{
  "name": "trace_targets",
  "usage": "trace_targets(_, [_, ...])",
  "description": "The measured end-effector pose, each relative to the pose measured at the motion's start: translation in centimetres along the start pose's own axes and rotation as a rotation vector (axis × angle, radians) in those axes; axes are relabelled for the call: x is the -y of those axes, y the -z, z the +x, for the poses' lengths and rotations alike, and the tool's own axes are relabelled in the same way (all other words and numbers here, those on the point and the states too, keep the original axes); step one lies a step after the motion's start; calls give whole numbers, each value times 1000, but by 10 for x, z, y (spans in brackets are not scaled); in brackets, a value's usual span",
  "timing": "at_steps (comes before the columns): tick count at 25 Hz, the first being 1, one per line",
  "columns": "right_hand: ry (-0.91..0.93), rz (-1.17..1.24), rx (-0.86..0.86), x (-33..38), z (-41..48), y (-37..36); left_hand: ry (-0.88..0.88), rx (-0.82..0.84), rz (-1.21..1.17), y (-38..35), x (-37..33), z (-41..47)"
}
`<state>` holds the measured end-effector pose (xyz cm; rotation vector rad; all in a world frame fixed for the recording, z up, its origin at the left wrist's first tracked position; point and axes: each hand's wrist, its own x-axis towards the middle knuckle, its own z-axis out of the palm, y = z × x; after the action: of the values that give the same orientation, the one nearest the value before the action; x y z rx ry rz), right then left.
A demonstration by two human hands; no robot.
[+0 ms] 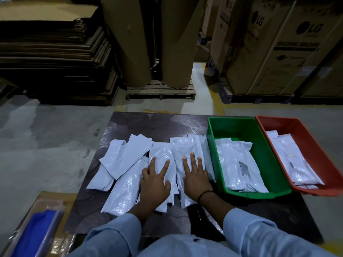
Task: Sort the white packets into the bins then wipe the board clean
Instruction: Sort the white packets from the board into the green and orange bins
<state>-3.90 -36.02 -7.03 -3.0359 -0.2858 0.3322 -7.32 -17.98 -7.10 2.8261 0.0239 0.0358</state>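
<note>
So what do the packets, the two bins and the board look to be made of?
White packets: thin glossy plastic film, creased, with glare. Green bin and red bin: apparently moulded plastic, smooth uniform colour, rolled rims. Board: dark marbled sheet, slight sheen; laminate or stone, unclear.

Left hand (155, 179): palm down, fingers spread flat. Right hand (194, 175): palm down, fingers extended, dark band at wrist. Both forearms in light blue sleeves.

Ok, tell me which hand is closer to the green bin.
Right. The right hand lies flat on the packets just beside the green bin, nearly at its near wall. The left hand rests on the pile farther over, with the right hand between it and the bin.
</note>
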Motion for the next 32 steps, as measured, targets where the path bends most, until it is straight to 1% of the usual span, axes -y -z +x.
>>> trace_targets(3, [22,-2,13,7,0,9,28,-60,42,13,-2,4])
trace_targets(10, [40,151,-45,19,6,45,142,-64,-24,38,-14,27])
trace_targets(14, [76,174,-139,15,12,68,126,-95,-67,49,-31,40])
trace_targets(18, [50,179,-267,2,22,98,98,-128,-102,62,-56,56])
trace_targets(22, [8,154,-366,-27,27,129,49,-139,-115,73,-87,72])
trace_targets(26, [-70,107,-380,-76,26,145,1,-119,-133,75,-124,82])
trace_targets(29, [-138,29,-351,-118,21,141,-32,-91,-147,72,-152,85])
trace_targets(32, [-190,-35,-271,-159,13,128,-49,-57,-172,69,-180,87])
